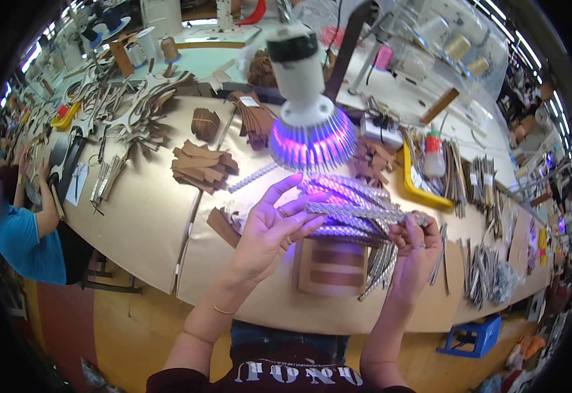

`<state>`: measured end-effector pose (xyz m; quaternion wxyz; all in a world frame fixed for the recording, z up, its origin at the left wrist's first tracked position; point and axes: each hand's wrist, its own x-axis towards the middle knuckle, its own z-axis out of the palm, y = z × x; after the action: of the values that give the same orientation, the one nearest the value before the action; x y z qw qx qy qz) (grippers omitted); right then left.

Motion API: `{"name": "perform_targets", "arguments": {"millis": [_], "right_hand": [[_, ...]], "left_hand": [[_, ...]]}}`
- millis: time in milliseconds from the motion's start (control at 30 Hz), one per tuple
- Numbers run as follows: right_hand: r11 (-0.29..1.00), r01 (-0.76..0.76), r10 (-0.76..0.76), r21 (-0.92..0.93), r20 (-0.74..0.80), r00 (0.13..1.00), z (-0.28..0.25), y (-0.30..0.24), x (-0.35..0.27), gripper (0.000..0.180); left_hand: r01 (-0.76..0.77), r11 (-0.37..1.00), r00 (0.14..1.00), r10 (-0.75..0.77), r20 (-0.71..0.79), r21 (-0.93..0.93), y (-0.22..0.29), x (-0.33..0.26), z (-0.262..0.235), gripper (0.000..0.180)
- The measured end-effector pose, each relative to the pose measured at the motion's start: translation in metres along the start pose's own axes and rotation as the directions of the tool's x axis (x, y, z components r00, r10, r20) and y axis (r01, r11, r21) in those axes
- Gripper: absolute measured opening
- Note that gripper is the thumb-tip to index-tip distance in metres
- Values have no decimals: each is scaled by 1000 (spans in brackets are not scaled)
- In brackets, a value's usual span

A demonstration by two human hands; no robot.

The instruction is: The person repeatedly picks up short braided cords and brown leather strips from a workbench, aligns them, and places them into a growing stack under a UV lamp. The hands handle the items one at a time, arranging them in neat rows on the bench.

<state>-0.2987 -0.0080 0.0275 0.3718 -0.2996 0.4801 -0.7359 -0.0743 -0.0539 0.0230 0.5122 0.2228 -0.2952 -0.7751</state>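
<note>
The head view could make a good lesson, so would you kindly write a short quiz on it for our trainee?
1. Multiple choice: What colour does the lamp glow?
A) green
B) purple
C) orange

2. True or false: The blue stool stands on top of the table.

3. Short answer: Which of the wearer's hands grips the end of the braided strip at the picture's right?

Key:
1. B
2. False; it is on the floor.
3. The right hand.
</note>
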Motion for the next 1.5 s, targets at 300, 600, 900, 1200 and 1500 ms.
{"name": "perform_targets", "arguments": {"millis": [300, 600, 900, 1200, 1500], "right_hand": [[1000, 3, -1, -25, 78, 997, 16, -4, 8, 17], [-102, 556, -611, -825, 493, 620, 32, -43, -42, 52], [106, 405, 150, -908, 417, 896, 42, -42, -62, 11], [28, 321, 198, -947, 320, 926, 56, -8, -55, 15], [233, 204, 184, -951, 249, 951, 67, 5, -62, 15]], "left_hand": [[-36, 999, 999, 36, -4, -20, 7, 20, -15, 44], [-174, 978, 984, 176, -11, 117, -29, -42, 8, 18], [-374, 764, 899, 439, 2, 525, -76, -78, -17, 24], [-238, 506, 939, 339, 62, 829, -100, -75, -40, 39], [-248, 524, 945, 314, 86, 815, -103, -74, -43, 43]]}}
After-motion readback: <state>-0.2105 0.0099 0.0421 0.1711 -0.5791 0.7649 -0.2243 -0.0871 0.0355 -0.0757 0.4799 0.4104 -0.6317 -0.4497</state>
